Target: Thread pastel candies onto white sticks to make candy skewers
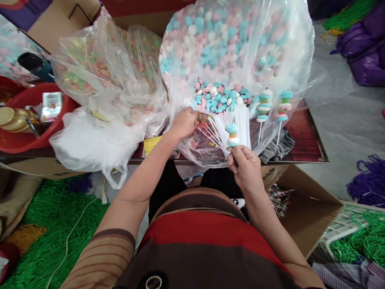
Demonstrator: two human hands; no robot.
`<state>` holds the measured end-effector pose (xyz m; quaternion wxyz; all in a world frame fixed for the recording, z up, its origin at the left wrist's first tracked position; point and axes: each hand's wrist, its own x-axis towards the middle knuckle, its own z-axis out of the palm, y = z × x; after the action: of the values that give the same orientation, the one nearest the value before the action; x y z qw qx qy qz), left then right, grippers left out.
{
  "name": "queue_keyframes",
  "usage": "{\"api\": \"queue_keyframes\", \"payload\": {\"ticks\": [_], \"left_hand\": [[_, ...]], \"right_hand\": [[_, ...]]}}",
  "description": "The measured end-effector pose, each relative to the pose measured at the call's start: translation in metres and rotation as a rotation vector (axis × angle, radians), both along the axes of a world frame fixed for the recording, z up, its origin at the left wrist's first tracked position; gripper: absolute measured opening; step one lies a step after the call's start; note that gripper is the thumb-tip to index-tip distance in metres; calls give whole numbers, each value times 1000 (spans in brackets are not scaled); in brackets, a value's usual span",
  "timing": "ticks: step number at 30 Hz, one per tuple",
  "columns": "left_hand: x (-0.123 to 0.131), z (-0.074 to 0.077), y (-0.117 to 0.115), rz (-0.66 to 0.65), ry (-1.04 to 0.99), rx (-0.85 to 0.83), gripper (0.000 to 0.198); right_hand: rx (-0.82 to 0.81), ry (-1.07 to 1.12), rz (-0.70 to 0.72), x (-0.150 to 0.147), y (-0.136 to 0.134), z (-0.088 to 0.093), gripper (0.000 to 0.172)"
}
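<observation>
In my right hand (247,163) is a candy skewer (232,135), held upright with thumb and fingers pinched just below its blue, orange and white pieces. My left hand (184,123) is over small colourful ring-shaped gummies (204,122) at the front of the plastic bag. Its fingers are curled together, and whatever they pinch is hidden. Behind it spills a heap of pink, blue and white candies (221,98). White sticks (242,124) lie fanned out beside the held skewer. Two finished-looking skewers, one left (264,106) and one right (284,106), rest on the plastic.
A big clear bag of candies (207,40) fills the table's back, with a bag of gummies (99,60) to its left. A red basin (67,108) stands far left. An open cardboard box (309,204) sits below right, near the dark red table edge (309,136).
</observation>
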<state>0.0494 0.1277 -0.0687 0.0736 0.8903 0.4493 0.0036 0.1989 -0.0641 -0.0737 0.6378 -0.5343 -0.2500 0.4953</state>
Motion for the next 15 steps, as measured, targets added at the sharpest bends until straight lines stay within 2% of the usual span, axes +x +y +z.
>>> {"api": "queue_keyframes", "payload": {"ticks": [3,6,9,12,15], "left_hand": [[1,1,6,-45,42,11,31],[-4,-3,9,-26,-88,-20,23],[-12,-9,7,102,-474,-193,11],[-19,-15,-2,216,-965,-502,14],[-19,-19,-13,246,-1220,-661,19]], "right_hand": [[-7,-10,13,-4,1,0,43],[-16,-35,25,-4,1,-1,42],[-41,-74,71,-3,1,-2,40],[-86,-125,169,-5,5,-2,37],[-117,-193,243,-9,11,-2,35]]}}
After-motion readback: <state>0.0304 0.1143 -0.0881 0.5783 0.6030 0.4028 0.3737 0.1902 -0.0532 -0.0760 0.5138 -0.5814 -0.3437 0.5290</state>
